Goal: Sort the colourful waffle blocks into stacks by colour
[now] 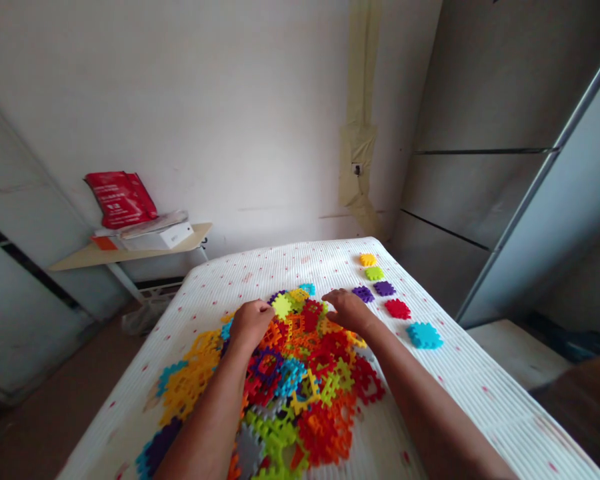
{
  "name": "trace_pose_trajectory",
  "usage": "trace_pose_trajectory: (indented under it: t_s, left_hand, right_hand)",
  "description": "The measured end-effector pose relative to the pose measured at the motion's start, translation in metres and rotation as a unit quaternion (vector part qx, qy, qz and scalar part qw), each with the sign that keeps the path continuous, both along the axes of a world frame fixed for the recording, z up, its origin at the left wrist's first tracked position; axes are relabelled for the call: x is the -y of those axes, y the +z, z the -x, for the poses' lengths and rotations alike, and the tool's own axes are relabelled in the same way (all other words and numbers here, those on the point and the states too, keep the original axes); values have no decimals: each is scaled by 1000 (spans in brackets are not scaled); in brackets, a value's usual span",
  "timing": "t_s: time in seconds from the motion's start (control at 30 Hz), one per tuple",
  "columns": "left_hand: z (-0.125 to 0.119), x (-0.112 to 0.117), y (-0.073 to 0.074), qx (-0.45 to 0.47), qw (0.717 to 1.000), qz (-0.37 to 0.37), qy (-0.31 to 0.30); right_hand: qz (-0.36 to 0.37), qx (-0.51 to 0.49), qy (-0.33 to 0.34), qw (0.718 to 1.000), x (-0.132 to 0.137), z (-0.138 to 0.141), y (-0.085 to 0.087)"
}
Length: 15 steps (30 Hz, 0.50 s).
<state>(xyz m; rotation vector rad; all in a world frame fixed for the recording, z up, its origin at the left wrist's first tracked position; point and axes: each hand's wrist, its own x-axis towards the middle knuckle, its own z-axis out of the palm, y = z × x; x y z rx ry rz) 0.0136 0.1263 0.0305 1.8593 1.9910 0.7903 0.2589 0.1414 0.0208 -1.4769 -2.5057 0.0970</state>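
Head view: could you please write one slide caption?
Left hand at a pale yellow-green piece, right hand over a colourful pile of notched pieces, others apart on the spotted cover.

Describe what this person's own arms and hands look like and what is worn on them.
The left forearm and right forearm show no sleeve, watch or bracelet. The left hand and right hand are ungloved, with no ring that I can make out.

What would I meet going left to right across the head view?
Red plastic bag, left hand, pale lime toothed piece at its grip, right hand, lone red toothed block, thick blue toothed block.
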Motion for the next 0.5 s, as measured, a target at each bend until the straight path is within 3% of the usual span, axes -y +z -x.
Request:
trace_pose_trajectory:
  t_s: [0.17, 0.3, 0.5]
  left_hand:
    - [-1, 25, 3, 154, 987, -48, -1]
    - [-11, 46, 2, 326, 944, -38, 37]
    - [-21, 57, -11, 361, 931, -47, 31]
  right_hand:
    - [-17, -115, 26, 993, 6, 11, 5]
    - [-37, -227, 71, 971, 23, 33, 13]
    - [-63, -166, 74, 981, 47, 65, 17]
